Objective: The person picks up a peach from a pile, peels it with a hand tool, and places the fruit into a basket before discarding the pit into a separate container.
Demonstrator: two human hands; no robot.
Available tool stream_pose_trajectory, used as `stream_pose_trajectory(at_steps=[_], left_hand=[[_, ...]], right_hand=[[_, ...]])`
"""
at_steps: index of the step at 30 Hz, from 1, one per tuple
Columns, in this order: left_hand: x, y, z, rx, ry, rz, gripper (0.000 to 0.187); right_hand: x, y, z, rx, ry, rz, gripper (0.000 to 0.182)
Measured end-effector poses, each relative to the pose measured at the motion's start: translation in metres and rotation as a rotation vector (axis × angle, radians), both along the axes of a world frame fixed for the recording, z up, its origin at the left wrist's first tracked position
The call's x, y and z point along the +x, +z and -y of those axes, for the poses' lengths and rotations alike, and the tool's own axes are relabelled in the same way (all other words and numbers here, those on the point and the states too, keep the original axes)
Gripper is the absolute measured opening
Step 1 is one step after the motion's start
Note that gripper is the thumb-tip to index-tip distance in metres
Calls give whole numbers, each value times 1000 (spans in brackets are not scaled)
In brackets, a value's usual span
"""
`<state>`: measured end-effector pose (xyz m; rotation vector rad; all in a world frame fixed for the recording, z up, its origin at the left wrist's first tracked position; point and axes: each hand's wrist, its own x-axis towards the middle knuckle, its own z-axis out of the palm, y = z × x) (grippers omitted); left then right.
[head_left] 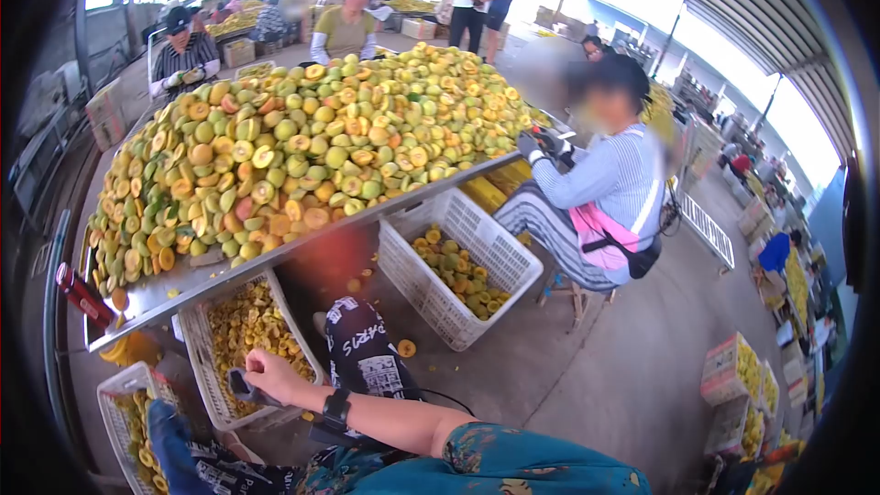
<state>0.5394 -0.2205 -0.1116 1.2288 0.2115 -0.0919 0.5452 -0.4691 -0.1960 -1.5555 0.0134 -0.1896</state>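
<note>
My right hand (273,379), bare with a dark watch on its wrist, reaches left over a white crate (203,367) of cut yellow fruit pieces (259,335). Its fingers are closed on a crumpled dark grey cloth (252,390), which could be a glove. At the lower left, a blue covered shape (174,445) seems to be my left hand or sleeve. It lies over a second white crate (108,394) holding fruit pieces; no separate fingers show. Ahead, a metal table (206,280) carries a large heap of halved and whole yellow-green fruit (312,142).
A third white crate (454,335) of fruit halves stands under the table edge. A person in a striped shirt (591,170) sits at the right; others work behind the heap. A red bottle (84,295) is at the table's left corner. Filled boxes (731,368) stand far right.
</note>
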Motion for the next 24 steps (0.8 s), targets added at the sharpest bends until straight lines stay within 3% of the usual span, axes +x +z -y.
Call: stream_pose_trajectory(at_steps=[1, 5, 6, 8, 11, 24], left_hand=[[7, -20, -2, 278, -127, 32, 32], [7, -53, 63, 455, -221, 16, 25], [12, -62, 67, 450, -202, 10, 25], [22, -73, 70, 324, -410, -107, 32], [26, -76, 73, 318, -370, -220, 30], [35, -103, 58, 387, -319, -274, 18]], right_hand=[[-1, 4, 2, 25, 24, -31, 14], [3, 3, 6, 34, 48, -18, 14], [2, 4, 8, 61, 74, -58, 14], [5, 2, 9, 73, 111, -70, 14], [9, -4, 6, 107, 161, -101, 13], [27, -28, -5, 160, 204, -223, 12]])
